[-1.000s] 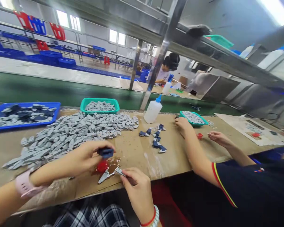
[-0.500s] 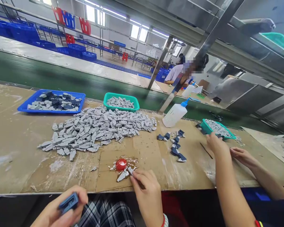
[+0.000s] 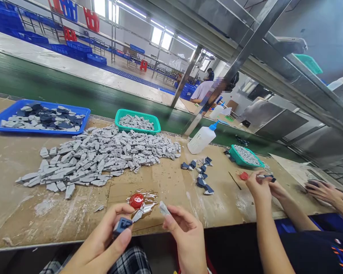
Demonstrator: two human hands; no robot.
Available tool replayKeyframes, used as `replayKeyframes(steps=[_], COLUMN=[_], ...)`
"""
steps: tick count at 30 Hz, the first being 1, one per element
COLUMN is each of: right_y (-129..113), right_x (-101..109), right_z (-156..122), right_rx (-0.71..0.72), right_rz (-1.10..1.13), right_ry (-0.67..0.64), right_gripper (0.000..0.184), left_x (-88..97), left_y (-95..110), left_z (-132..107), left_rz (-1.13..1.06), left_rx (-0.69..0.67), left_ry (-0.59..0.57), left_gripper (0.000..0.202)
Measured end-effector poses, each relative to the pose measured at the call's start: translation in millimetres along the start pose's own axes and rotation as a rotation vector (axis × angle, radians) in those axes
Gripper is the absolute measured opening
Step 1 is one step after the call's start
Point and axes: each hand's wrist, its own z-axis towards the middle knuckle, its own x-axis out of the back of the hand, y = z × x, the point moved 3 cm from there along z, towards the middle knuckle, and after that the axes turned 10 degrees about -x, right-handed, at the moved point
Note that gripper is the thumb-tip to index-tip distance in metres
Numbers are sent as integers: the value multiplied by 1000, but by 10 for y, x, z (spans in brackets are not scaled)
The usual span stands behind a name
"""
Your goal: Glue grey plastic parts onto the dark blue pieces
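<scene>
Between the fingers and thumb of my left hand [image 3: 104,238] is a dark blue plastic part [image 3: 122,226] with a recess facing up. My right hand [image 3: 188,238] pinches a light grey plastic piece [image 3: 164,208], its far end pointing up and left. The two parts are apart, above the table's front edge. Just beyond them sits a small round red dish [image 3: 137,201] amid a wet, shiny puddle on a cardboard sheet [image 3: 117,189]. Against the dish's near side lie grey slivers [image 3: 141,213], wet with the liquid.
A large heap of grey pieces [image 3: 103,152] spreads behind, with a blue tray [image 3: 85,118] and a green basket [image 3: 158,127] beyond. A white squeeze bottle [image 3: 201,140] stands near joined blue-grey parts [image 3: 201,182]. At right, a co-worker's hands [image 3: 260,186] work by another green basket [image 3: 237,159].
My right hand has lifted the grey piece away from beside the red dish. My left hand has brought the dark blue part right, nearer to it. The co-worker's hands have moved back from their basket.
</scene>
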Motion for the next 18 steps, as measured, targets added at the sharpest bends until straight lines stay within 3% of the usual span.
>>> replayKeyframes(steps=[3,6,11,13,16,18], right_y=[-151,-243,-286,-299,-442,-671], right_x=[-91,-169,-266,-279,-74,296], right_z=[-131,-219,-311,-319,-122,211], right_rx=[215,367,417,409,409,432], right_rz=[-131,-206,-424,-560,-599,-590], right_ry=[-57,-117,-196,-220,-217,-191], right_gripper=[11,23,26,22,24,23], left_x=[-93,-131,-193,-225,-283,-325], left_y=[53,81,91,125,210,242], left_z=[69,78,57,45,15,-5], left_rz=[74,65,122,177,243,240], left_rx=[-21,-58,-113,-101,-82,-64], left_ry=[-47,7,-45,15,160,187], left_gripper=[54,55,43,38,30,27])
